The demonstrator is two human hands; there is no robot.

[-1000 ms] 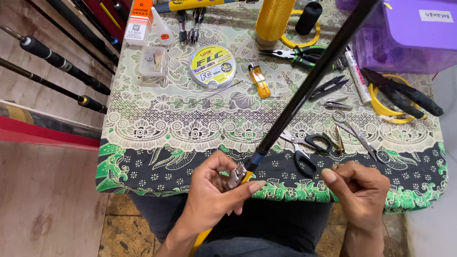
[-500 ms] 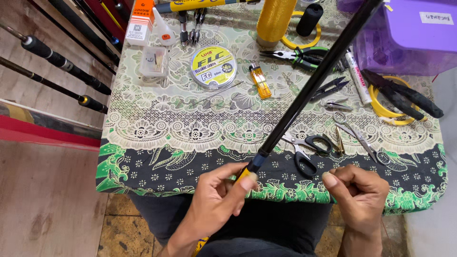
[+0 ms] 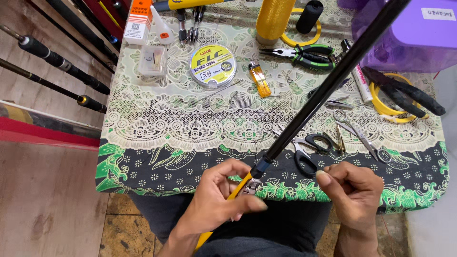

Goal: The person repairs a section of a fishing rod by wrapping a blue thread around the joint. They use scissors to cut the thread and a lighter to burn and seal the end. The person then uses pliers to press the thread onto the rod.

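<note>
1. The left hand (image 3: 216,202) is clamping around a long rod, yellow at the low end and black above (image 3: 328,81), right at the spot where yellow is changing to black. Thumb lying across the front, fingers curling behind, so the small silver metal fitting (image 3: 251,186) is only half peeking out and I can't tell exactly what it is.
2. The right hand (image 3: 354,192) is hovering just beside it, fingers pinched together loosely. It might be holding something thin, honestly can't make it out.
3. The rod is running diagonally up to the right over the table and getting cut off at the top edge. Its yellow end is disappearing under the left wrist, above the person's dark lap.
4. Under the rod, black-handled scissors (image 3: 304,150) are lying on the green floral lace-print tablecloth (image 3: 157,128), partly covered by the rod.
5. Farther out: a round spool of clear fishing line with a yellow label (image 3: 212,65), a small orange lighter (image 3: 260,79), green-and-black pliers (image 3: 304,54), silver forceps (image 3: 362,138).
6. Far edge is getting cropped: a tall cone of yellow thread (image 3: 273,19), a purple translucent plastic box (image 3: 404,33), both only partly showing.
7. More dark fishing rods (image 3: 62,64) are leaning at the left, ends out of frame.
</note>
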